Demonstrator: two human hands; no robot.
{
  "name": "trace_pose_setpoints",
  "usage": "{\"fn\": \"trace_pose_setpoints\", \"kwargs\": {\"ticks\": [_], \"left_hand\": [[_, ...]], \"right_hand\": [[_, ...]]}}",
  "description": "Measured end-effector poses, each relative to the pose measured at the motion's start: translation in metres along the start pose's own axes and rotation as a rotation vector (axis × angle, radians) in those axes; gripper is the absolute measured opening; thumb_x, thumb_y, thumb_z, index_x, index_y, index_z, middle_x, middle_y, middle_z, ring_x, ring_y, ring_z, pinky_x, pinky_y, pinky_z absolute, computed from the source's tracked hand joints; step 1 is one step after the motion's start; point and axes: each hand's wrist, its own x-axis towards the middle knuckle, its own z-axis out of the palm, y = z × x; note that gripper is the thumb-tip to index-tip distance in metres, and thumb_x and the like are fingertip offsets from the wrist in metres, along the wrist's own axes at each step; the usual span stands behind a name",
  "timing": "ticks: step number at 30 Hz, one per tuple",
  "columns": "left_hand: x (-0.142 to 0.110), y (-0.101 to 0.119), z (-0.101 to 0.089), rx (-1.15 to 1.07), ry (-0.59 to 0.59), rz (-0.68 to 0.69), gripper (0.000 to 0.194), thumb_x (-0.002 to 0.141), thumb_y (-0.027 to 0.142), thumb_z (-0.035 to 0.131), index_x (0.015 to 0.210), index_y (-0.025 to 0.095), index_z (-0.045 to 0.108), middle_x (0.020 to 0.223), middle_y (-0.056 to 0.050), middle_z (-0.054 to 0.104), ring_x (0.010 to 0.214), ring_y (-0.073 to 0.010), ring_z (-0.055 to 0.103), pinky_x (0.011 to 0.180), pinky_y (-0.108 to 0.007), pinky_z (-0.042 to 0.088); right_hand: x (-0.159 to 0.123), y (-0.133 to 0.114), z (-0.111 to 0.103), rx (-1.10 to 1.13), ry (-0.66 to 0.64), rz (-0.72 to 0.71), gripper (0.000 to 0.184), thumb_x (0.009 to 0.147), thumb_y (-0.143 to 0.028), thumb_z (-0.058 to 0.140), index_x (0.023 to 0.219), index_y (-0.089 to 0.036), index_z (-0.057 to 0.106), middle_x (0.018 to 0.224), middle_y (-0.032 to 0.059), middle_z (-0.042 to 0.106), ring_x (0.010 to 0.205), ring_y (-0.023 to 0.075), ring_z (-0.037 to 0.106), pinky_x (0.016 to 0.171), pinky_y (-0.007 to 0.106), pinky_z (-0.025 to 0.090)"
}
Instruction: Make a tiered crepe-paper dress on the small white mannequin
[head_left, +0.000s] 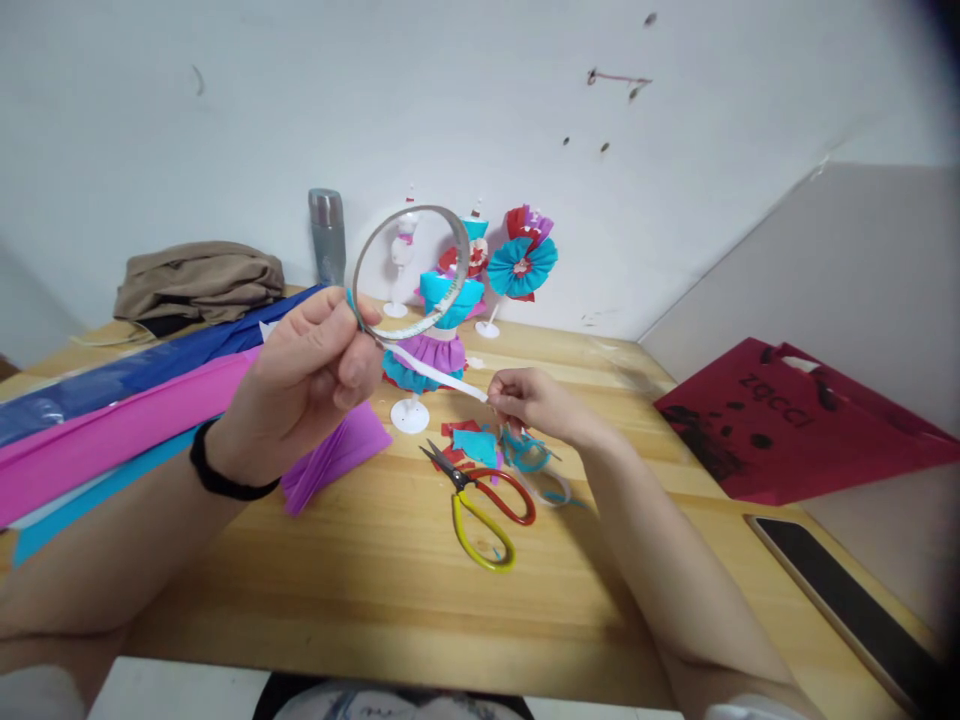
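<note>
My left hand [319, 350] is raised and pinches the lower left edge of a thin roll of tape [456, 290], its ring standing upright. From beside the roll a narrow white strip of tape [431, 372] runs down to the right. My right hand [529, 400] is closed on the far end of that strip, thumb against fingers. Behind the strip stands a small dress form [410, 414] in turquoise and purple crepe paper. Below my hands lie scissors [459, 480] with one red and one yellow handle, blades slightly apart. Paper scraps [476, 447] lie just past them.
Long folded crepe paper [127, 420] and a purple piece [337, 455] lie at left. A brown cloth [199, 280] and grey bottle [328, 240] stand behind. More decorated forms [523, 265] line the wall. At right are a red bag [780, 430] and a phone [840, 600].
</note>
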Motion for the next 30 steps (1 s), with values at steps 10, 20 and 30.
{"fn": "trace_pose_setpoints", "kwargs": {"ticks": [10,20,30], "left_hand": [[-0.007,0.006,0.003,0.027,-0.140,-0.012,0.010,0.087,0.023,0.073,0.083,0.014,0.070,0.046,0.005,0.052,0.036,-0.0043,0.040,0.039,-0.013,0.037],[-0.003,-0.003,0.000,0.018,-0.259,-0.242,0.017,0.086,0.027,0.076,0.086,0.012,0.068,0.057,0.002,0.064,0.044,-0.0072,0.056,0.043,-0.014,0.046],[-0.003,-0.032,0.001,-0.024,-0.211,-0.510,0.017,0.078,0.029,0.073,0.081,0.014,0.068,0.060,-0.003,0.066,0.047,-0.0133,0.060,0.044,-0.021,0.046]], "right_hand": [[-0.015,-0.006,-0.019,-0.192,-0.254,0.035,0.012,0.077,-0.029,0.060,0.075,-0.018,0.059,0.066,0.0011,0.065,0.057,0.0154,0.063,0.055,0.026,0.047],[-0.009,-0.016,0.049,-0.770,-0.564,0.012,0.021,0.072,-0.028,0.076,0.062,-0.015,0.063,0.062,0.0044,0.063,0.063,0.0181,0.061,0.054,0.028,0.035],[-0.029,-0.020,0.060,-0.936,-0.431,-0.079,0.018,0.076,-0.024,0.061,0.087,-0.013,0.071,0.077,0.0122,0.071,0.070,0.0243,0.065,0.055,0.029,0.036]]}}
